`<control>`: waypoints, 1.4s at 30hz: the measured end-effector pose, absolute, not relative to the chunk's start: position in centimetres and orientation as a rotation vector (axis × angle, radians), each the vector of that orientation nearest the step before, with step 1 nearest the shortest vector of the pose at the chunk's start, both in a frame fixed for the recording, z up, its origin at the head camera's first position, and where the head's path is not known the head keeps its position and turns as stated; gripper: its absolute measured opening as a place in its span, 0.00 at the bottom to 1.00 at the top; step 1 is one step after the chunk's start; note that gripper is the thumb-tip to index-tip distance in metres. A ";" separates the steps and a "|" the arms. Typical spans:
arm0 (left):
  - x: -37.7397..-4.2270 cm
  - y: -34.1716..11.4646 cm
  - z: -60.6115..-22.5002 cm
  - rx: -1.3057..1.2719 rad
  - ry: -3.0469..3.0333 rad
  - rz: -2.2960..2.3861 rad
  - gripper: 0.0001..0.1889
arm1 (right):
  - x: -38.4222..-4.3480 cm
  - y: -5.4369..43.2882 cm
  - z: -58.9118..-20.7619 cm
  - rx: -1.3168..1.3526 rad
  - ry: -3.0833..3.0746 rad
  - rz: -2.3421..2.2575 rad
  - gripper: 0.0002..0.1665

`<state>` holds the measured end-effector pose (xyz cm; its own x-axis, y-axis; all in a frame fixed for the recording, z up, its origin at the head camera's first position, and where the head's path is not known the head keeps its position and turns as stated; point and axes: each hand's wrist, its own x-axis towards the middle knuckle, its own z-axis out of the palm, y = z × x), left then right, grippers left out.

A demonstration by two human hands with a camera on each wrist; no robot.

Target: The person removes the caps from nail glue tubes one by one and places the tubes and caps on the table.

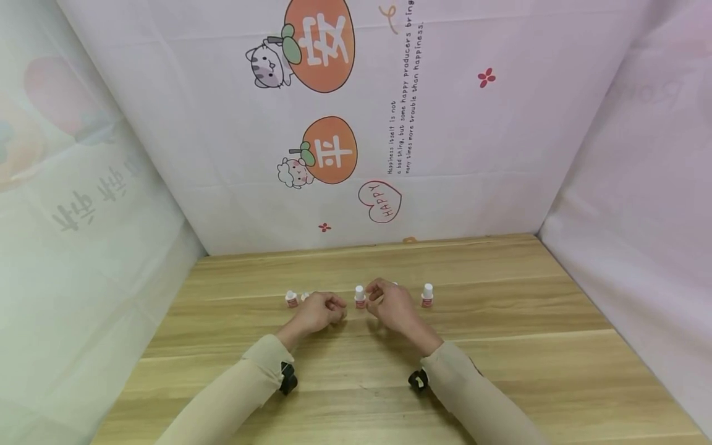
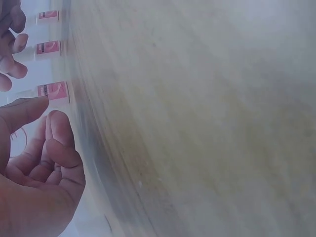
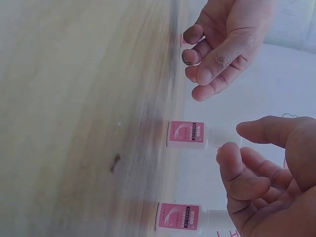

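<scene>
Several small white nail glue bottles with pink labels stand upright in a row. The middle bottle (image 1: pixel 360 298) has a white cap and is between my hands. My right hand (image 1: pixel 391 305) is just right of it; in the right wrist view, thumb and index finger are spread near the cap of a bottle (image 3: pixel 187 133), and I cannot tell if they touch it. My left hand (image 1: pixel 319 311) hovers left of the middle bottle, fingers loosely bent around nothing. It partly hides one bottle (image 1: pixel 305 296), beside the leftmost bottle (image 1: pixel 292 300). Behind my right hand, another bottle (image 1: pixel 395 283) shows only its top.
The rightmost bottle (image 1: pixel 427 296) stands right of my right hand. All rest on a wood-grain table (image 1: pixel 356 383). A white printed cloth (image 1: pixel 445 136) rises behind it, with white cloth walls at both sides. Dark straps with cameras (image 1: pixel 418 379) sit at the wrists.
</scene>
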<state>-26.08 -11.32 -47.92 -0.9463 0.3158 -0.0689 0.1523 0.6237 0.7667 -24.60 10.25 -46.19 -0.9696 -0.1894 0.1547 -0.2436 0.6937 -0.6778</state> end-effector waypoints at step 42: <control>-28.4 -8.7 -48.2 0.234 2.537 1.262 0.14 | -26.2 9.1 -45.5 0.339 -2.871 1.101 0.16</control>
<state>-28.36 -8.73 -48.20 -0.9425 0.2744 -0.1908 0.0133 0.6013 0.7989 -26.18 9.08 -45.47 -0.9749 -0.1858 0.1230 -0.2204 0.7227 -0.6550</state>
